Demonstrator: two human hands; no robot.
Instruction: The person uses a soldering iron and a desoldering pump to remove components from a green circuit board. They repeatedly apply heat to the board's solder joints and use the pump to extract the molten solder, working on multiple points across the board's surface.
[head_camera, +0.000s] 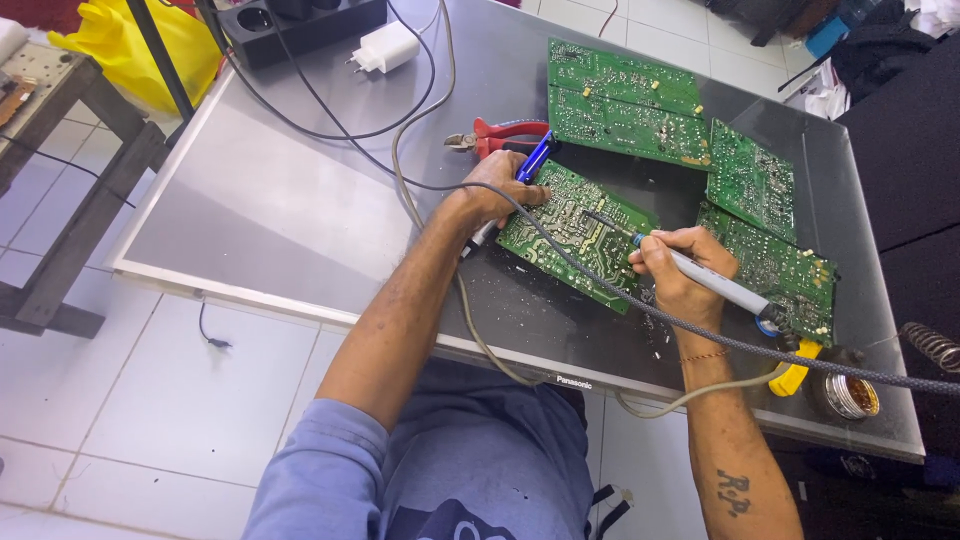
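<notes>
Green printed circuit board (575, 232), solder side up, lies tilted near the front edge of the flat grey panel (270, 200) that serves as a worktop. Right hand (680, 265) has its fingers closed around a grey-handled soldering iron (705, 280), tip touching the board. Left hand (495, 185) rests on the board's far corner, fingers wrapped around a blue desoldering pump (533, 160). Three more green boards (625, 100) lie just beyond, beside red-handled cutters (500, 133).
</notes>
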